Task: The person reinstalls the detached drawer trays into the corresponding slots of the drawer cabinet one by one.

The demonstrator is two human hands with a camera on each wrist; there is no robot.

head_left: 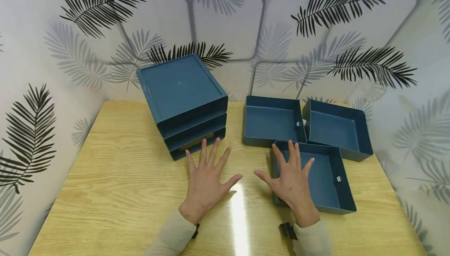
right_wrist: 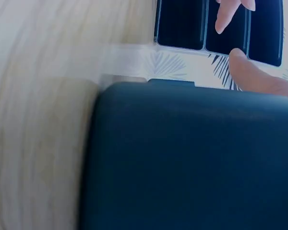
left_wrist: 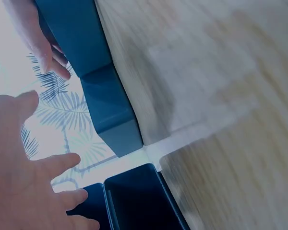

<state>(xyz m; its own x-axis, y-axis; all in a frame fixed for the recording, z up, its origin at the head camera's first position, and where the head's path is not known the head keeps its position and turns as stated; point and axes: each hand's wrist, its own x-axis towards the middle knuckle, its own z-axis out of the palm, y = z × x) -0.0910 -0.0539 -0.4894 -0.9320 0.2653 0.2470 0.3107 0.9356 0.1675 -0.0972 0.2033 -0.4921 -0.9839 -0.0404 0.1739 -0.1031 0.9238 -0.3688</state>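
A cloth backdrop (head_left: 218, 25) printed with palm leaves rises behind and beside the wooden tabletop (head_left: 123, 162). At the back, left of centre, a dark blue cabinet (head_left: 183, 88) stands at an angle, its three drawer slots facing the person. Just in front of its lowest slot is the left hand (head_left: 206, 179), palm down, fingers spread wide and straight, gripping nothing; whether the fingertips touch the cabinet cannot be told. A pale sleeve (head_left: 172, 232) covers that forearm. A bright streak of light (head_left: 239, 217) lies on the tabletop between the hands. To the right, the back left drawer (head_left: 272, 123) sits upright near the far edge, a white tag (head_left: 297, 124) on its right wall. Nearer the person, the right hand (head_left: 291, 181) spreads its fingers, holding nothing, over the left side of the front drawer (head_left: 323, 170); contact is unclear. This drawer also has a tag on its right wall. Farthest right, just behind it, the back right drawer (head_left: 334, 127) sits slightly turned, hollow side up.
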